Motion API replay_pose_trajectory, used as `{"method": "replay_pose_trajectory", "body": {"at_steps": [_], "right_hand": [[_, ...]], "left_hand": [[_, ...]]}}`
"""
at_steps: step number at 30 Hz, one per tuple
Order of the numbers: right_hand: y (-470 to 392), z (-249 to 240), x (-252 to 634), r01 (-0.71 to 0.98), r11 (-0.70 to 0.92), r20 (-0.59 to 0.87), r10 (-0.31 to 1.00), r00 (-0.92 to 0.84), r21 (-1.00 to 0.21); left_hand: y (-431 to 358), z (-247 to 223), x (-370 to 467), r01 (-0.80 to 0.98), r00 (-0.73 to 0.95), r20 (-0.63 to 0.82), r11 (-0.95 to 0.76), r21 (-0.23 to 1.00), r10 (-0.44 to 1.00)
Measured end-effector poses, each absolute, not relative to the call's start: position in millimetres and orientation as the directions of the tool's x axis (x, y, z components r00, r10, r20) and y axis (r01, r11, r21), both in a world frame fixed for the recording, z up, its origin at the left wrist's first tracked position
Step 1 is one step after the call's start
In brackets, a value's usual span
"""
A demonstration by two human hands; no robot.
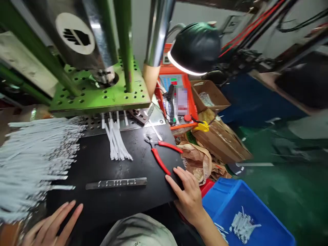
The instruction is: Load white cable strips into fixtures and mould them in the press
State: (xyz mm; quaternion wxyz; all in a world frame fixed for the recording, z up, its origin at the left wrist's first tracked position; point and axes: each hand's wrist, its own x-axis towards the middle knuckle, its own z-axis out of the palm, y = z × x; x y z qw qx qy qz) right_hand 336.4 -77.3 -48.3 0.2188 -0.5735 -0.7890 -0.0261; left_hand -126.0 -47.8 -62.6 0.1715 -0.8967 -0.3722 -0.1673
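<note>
My left hand (55, 225) rests at the near left of the black work surface (123, 200), its fingers stretched out and holding nothing. On the right edge of that surface lies my right hand (188, 196), fingers spread. Its fingertips are close to the handle ends of red-handled cutting pliers (161, 161), which lie open; whether they touch cannot be made out. Between the hands sits a flat metal bar (116, 183) with small slots or pieces along it. Several white strips (116, 141) lie behind it, their far ends under the green press plate (102, 99).
A large pile of white strips (33, 160) lies at left. Behind stand an orange control box (176, 126) with a red button and a black lamp (197, 48). At right are cardboard boxes (220, 136), crumpled brown paper (196, 162) and a blue bin (258, 205) with white pieces inside.
</note>
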Motion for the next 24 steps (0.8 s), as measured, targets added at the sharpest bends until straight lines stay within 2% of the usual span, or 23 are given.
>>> {"method": "replay_pose_trajectory", "body": {"at_steps": [2, 6, 10, 12, 14, 16, 18, 20, 21, 24], "right_hand": [[-79.1, -48.2, 336.9, 0.915, 0.348, 0.376, 0.891, -0.255, -0.205], [-77.4, -55.0, 344.1, 0.925, 0.356, 0.353, 0.888, -0.293, -0.129], [-72.3, -55.8, 352.3, 0.904, 0.423, 0.343, 0.86, -0.378, -0.065], [-70.4, -45.9, 351.8, 0.881, 0.459, 0.311, 0.859, -0.407, -0.115], [-66.3, -30.9, 344.6, 0.856, 0.461, 0.292, 0.873, -0.391, -0.233], [-56.4, -15.9, 329.3, 0.85, 0.419, 0.339, 0.888, -0.311, -0.319], [-38.2, -4.8, 308.3, 0.846, 0.393, 0.404, 0.883, -0.238, -0.361], [-13.7, 2.7, 285.4, 0.807, 0.431, 0.415, 0.872, -0.258, -0.404], [-1.1, 6.0, 273.9, 0.779, 0.465, 0.399, 0.866, -0.301, -0.421], [28.7, 16.8, 240.4, 0.73, 0.575, 0.31, 0.817, -0.486, -0.37]], "left_hand": [[-54.8, -44.7, -116.5, 0.743, 0.668, 0.289, -0.629, -0.226, 0.685], [-60.4, -27.4, -94.9, 0.814, 0.578, 0.285, -0.562, -0.143, 0.764], [-62.9, -24.9, -92.6, 0.836, 0.545, 0.279, -0.536, -0.116, 0.791], [-65.0, -19.6, -95.9, 0.833, 0.547, 0.245, -0.548, -0.071, 0.8], [-61.9, -11.9, -100.2, 0.804, 0.578, 0.207, -0.595, 0.022, 0.789], [-48.3, -4.0, -102.6, 0.768, 0.59, 0.242, -0.628, 0.126, 0.771], [-23.0, 3.6, -99.6, 0.743, 0.574, 0.327, -0.645, 0.177, 0.751], [8.9, 12.3, -91.8, 0.731, 0.589, 0.358, -0.667, 0.147, 0.724], [24.7, 17.5, -88.0, 0.728, 0.617, 0.328, -0.677, 0.11, 0.716], [60.2, 34.7, -87.6, 0.751, 0.651, 0.119, -0.659, 0.049, 0.75]]}}
